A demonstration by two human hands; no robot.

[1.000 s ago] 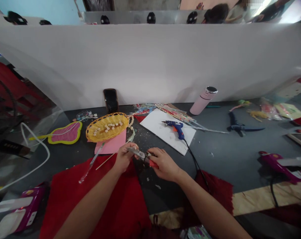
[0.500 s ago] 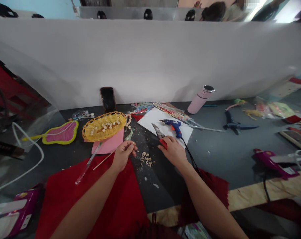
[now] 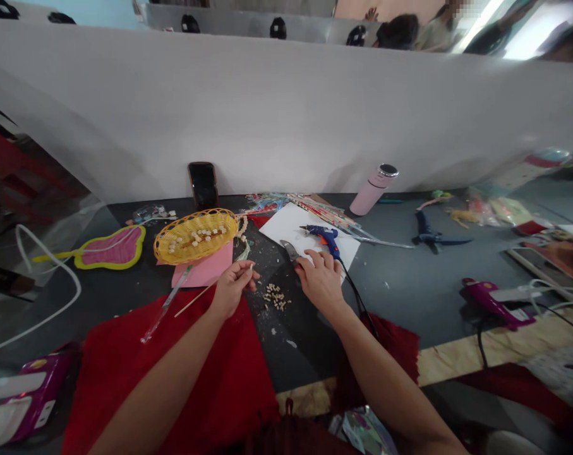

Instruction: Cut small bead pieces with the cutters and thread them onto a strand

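Observation:
My left hand [image 3: 233,287] pinches a thin wooden stick [image 3: 196,301], which slants down to the left over the red cloth. A short pale end shows at my fingertips. My right hand [image 3: 321,278] covers the handles of the pruning shears [image 3: 290,251], and only a trace of red grip shows under it. Its fingers are bent and somewhat apart, and the blades point away to the left beside the white paper. Between my hands lies a small pile of short cut wooden pieces [image 3: 275,296] on the dark table.
A yellow basket [image 3: 160,253] holding small pale pieces stands on pink paper [image 3: 205,273]. Blue glue gun [image 3: 325,237] lies on white paper [image 3: 279,226], its cord trailing near my right arm. Red cloth [image 3: 172,373], phone [image 3: 203,184], pink flask [image 3: 372,191] and dark pliers-like tool [image 3: 433,237] surround these.
The shears have shifted slightly left and turned, and my right hand has moved over their red handles, hiding more of them. My left hand still pinches the stick. The view has shifted slightly.

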